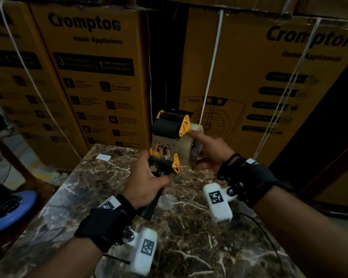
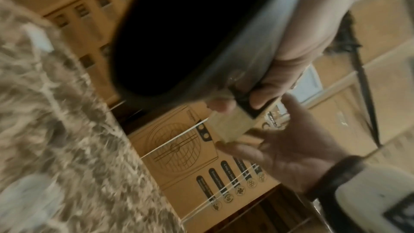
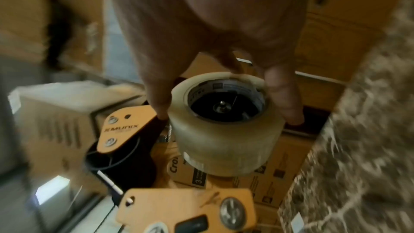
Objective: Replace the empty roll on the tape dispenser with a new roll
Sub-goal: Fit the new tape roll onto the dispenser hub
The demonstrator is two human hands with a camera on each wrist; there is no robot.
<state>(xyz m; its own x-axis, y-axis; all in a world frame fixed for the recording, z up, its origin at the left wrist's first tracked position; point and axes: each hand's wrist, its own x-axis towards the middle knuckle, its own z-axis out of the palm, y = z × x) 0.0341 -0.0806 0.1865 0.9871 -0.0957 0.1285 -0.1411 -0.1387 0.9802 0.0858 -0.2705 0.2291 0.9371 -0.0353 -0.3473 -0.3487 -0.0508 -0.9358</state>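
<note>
Above the far edge of the brown marble table (image 1: 189,227), the left hand (image 1: 147,183) is gripping the yellow-and-black tape dispenser (image 1: 170,141) by its handle while the right hand (image 1: 211,151), fingers clamped round the clear new tape roll (image 3: 226,127), is pressing it sideways, core axis level, onto the dispenser's right-side hub.

Count: one tape dispenser (image 1: 170,141), one clear tape roll (image 1: 191,146), two hands, left hand (image 1: 147,182) and right hand (image 1: 211,151). There were two wrist cameras, left wrist camera (image 1: 144,250) near and right wrist camera (image 1: 218,202) further right. One marble table (image 1: 189,247), one blue round object (image 1: 10,211) at left, one white slip (image 1: 103,157) at the far table edge, and at least three Crompton cartons (image 1: 96,77) behind.
</note>
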